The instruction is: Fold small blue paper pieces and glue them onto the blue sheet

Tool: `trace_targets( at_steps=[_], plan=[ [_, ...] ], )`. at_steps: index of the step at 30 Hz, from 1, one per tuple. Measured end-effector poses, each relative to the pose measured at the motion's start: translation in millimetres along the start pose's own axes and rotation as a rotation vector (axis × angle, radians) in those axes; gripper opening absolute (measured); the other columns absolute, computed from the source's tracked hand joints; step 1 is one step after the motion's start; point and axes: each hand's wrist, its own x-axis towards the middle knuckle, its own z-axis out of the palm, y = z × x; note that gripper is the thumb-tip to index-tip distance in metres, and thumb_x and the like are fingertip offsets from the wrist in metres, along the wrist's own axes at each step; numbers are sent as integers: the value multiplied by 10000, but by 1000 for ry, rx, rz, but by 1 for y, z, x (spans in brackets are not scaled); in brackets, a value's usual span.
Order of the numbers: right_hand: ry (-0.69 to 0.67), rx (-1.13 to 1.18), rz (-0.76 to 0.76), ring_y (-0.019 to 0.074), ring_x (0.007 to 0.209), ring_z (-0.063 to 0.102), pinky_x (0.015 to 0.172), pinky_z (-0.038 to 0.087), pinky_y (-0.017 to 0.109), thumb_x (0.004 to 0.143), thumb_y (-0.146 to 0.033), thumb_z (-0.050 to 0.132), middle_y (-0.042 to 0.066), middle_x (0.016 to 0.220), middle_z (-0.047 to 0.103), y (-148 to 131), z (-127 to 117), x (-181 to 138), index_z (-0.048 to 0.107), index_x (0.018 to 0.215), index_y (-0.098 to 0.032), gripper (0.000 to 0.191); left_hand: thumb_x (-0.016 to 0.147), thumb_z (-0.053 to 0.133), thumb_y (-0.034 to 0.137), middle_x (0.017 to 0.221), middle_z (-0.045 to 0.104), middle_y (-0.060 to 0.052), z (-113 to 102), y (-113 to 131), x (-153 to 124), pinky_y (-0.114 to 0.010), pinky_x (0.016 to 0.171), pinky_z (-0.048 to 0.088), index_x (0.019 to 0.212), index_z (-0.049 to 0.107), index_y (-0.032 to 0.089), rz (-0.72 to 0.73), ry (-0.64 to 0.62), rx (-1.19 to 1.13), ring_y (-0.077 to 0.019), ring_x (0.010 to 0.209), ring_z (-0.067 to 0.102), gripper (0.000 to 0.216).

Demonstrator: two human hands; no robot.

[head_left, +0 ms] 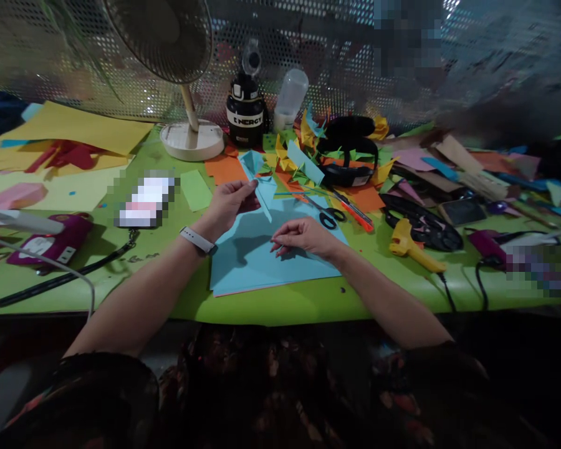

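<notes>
My left hand (234, 201), with a pale watch band at its wrist, pinches a folded light blue paper piece (264, 198) between thumb and fingers. The piece is raised over the sheets; its narrow strip points down toward my right hand. My right hand (302, 238) hovers just above the stacked blue paper (271, 274), fingers loosely curved, tips slightly apart, with nothing visible in them. Beyond it lie scissors (328, 218) with black handles, and an orange-red cutter knife (355, 212).
A yellow glue gun (409, 244) lies at right by a black headband-like item (430, 231). Folded colored paper shapes (303, 156) crowd the back. A fan (191, 140) and a black bottle (244, 115) stand behind. A phone (147, 198) lies at left.
</notes>
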Motion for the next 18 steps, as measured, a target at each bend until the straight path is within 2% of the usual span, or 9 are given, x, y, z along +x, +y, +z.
trace_targets(
  at_steps=[1, 3, 5, 6, 8, 11, 14, 18],
  plan=[
    [80, -107, -69, 198, 678, 718, 685, 611, 387, 754, -445, 761, 76, 782, 742, 1, -4, 0, 690, 877, -166, 313, 713, 842, 372, 557, 591, 39, -1, 1, 1, -211, 578, 524, 663, 587, 154, -1, 8, 3, -75, 512, 586, 339],
    [339, -386, -311, 232, 814, 719, 800, 602, 458, 798, -400, 728, 92, 893, 738, 0, -11, -1, 712, 974, -184, 279, 723, 834, 382, 564, 597, 30, -2, 2, 0, -208, 592, 529, 661, 591, 149, -31, -20, 6, -74, 525, 591, 342],
    [541, -680, -579, 282, 1121, 647, 1014, 503, 538, 819, -340, 721, 100, 1162, 693, -3, -14, -2, 712, 1111, -242, 308, 733, 828, 381, 592, 618, 17, 0, 1, -3, -210, 626, 542, 681, 612, 139, -78, -90, 7, -74, 552, 604, 328],
    [573, -802, -676, 301, 1278, 547, 1107, 416, 564, 827, -316, 721, 82, 1311, 626, -4, -15, -3, 704, 1161, -284, 337, 733, 828, 376, 607, 628, 12, 2, -1, -5, -210, 637, 546, 696, 627, 134, -100, -129, 6, -74, 561, 607, 317],
    [553, -957, -781, 315, 1462, 317, 1205, 261, 586, 845, -299, 712, 2, 1514, 455, -7, -14, -4, 696, 1196, -372, 358, 725, 837, 361, 625, 639, 9, 5, -4, -8, -213, 643, 551, 717, 649, 131, -132, -199, -5, -75, 567, 611, 298],
    [489, -995, -810, 308, 1527, 130, 1239, 162, 601, 870, -316, 688, -111, 1575, 345, -8, -13, -6, 719, 1132, -458, 300, 712, 847, 336, 621, 644, 4, 8, -8, -10, -226, 624, 553, 701, 661, 142, -175, -243, -20, -83, 546, 603, 269],
    [429, -940, -762, 291, 1530, 120, 1240, 144, 630, 878, -345, 678, -123, 1500, 451, -8, -14, -7, 742, 1051, -487, 232, 746, 823, 315, 638, 654, -6, 10, -10, -11, -245, 636, 559, 704, 678, 157, -209, -257, -8, -91, 545, 598, 218],
    [372, -857, -684, 275, 1483, 282, 1213, 247, 628, 893, -375, 665, -72, 1387, 576, -10, -14, -10, 737, 1061, -493, 217, 772, 801, 310, 629, 627, 8, 10, -10, -13, -254, 658, 560, 707, 680, 162, -203, -311, -9, -85, 544, 586, 201]
  ],
)
